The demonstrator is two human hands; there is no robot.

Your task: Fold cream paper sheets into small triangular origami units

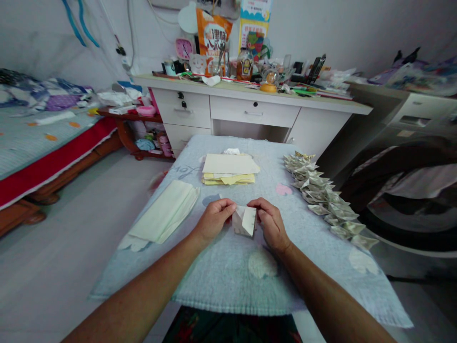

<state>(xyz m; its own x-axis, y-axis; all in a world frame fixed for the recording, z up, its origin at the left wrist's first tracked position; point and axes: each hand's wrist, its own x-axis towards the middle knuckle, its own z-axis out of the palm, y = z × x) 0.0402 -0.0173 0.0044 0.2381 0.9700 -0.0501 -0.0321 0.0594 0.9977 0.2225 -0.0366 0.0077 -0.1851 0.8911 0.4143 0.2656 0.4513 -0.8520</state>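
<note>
A small piece of folded paper (244, 221) is held up between both hands over the middle of the cloth-covered table. My left hand (216, 216) pinches its upper left corner. On the other side, my right hand (272, 223) grips its upper right edge, thumb and forefinger closed on it. Beyond the hands lies a stack of cream and yellow paper sheets (230, 164). Left of my left hand rests a pile of long pale green paper (166, 211). Rows of folded paper boats (321, 195) stand along the table's right side.
A pale blue cloth (221, 281) covers the table. Behind it stands a white desk (253, 109) crowded with a jar, a snack bag and a pink clock. A bed (53, 143) is at the left, and a washing machine (410, 190) stands close on the right.
</note>
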